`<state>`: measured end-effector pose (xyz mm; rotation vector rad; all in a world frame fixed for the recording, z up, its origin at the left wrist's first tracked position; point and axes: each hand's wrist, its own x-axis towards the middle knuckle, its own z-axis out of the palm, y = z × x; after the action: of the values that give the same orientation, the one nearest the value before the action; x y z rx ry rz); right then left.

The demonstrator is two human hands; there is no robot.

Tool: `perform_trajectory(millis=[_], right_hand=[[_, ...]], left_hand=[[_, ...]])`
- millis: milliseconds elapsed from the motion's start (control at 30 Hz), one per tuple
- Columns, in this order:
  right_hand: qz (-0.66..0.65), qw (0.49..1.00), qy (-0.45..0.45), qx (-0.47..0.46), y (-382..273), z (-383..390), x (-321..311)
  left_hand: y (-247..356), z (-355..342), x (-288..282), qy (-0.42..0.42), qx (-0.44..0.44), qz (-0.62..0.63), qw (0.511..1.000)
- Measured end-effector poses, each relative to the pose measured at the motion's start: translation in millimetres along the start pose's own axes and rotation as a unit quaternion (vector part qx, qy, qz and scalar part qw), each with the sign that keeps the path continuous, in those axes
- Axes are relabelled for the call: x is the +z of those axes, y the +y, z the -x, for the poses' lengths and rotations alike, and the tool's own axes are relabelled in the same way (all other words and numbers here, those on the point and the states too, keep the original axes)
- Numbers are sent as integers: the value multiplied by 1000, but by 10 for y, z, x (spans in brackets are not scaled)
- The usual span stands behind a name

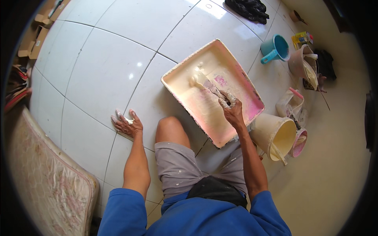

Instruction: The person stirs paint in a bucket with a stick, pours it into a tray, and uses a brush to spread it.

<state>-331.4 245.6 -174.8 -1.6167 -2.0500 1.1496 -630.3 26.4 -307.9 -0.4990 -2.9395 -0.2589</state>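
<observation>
bright daylight, glare on the floor tiles (118,59), fisheye bending and dark rim.

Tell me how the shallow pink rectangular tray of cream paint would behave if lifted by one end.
The pink tray is probably slippery: wet cream paint coats its inside and rim. Tilting would likely send the paint pooling toward the low end, maybe over the edge. It likely flexes, looking thin-walled and wide.
</observation>
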Motion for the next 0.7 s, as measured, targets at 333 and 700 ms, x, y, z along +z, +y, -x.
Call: perform_trajectory(millis=[333, 700], right_hand=[[38, 997, 48, -37, 34, 130, 166], [-47, 996, 16, -72, -283, 389, 521]], left_hand=[[67, 33, -37, -6, 2, 1, 1000], [0, 38, 31, -8, -3, -3, 1000]])
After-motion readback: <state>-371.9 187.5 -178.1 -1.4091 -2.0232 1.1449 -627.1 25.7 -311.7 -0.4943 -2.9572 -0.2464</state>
